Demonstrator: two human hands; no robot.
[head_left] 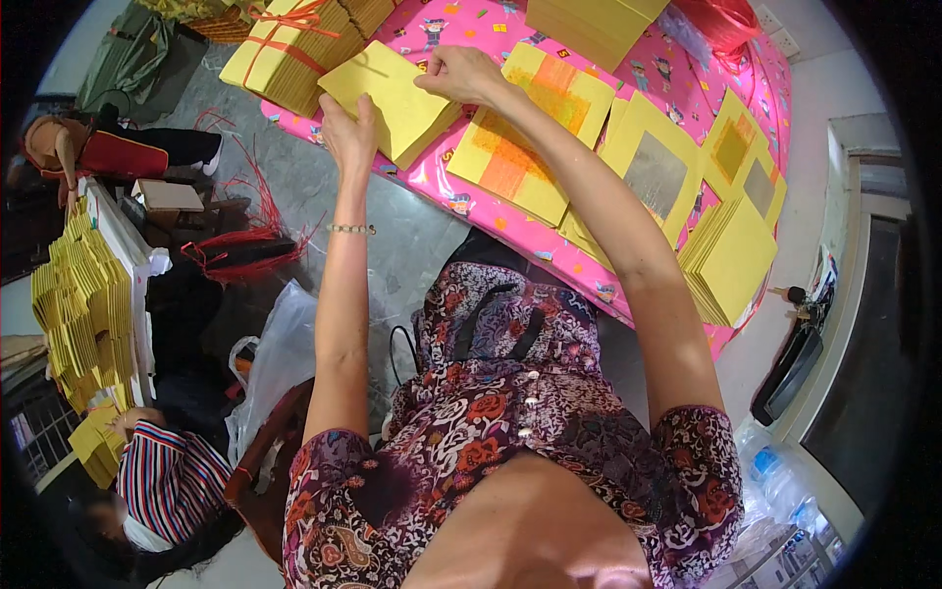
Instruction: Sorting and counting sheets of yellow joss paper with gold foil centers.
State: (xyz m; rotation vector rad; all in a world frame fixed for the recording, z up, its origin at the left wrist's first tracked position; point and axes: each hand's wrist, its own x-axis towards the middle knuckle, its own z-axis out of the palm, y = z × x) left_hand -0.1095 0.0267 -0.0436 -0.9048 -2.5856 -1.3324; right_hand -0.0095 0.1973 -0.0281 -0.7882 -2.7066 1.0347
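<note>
A thick stack of yellow paper (pixel 388 93) lies at the front-left edge of a table, its cut edges facing the right. My left hand (pixel 348 137) holds its near left corner, the thumb apart from the fingers. At the far right corner, my right hand (pixel 463 77) has its fingers curled in and pinched against the stack. Just right of it sits another yellow pile, its top sheet printed with an orange-red patch (pixel 540 118). Farther right are yellow sheets with a silver-grey square (pixel 655 177) and a smaller fanned pile (pixel 726 260).
A pink patterned cover (pixel 461 187) lies over the table. Behind the left hand stand yellow bundles (pixel 285 74) tied with red string. Red strings (pixel 250 221) trail at the left. Another person in a striped sleeve (pixel 177 481) handles yellow paper stacks (pixel 83 304) at lower left.
</note>
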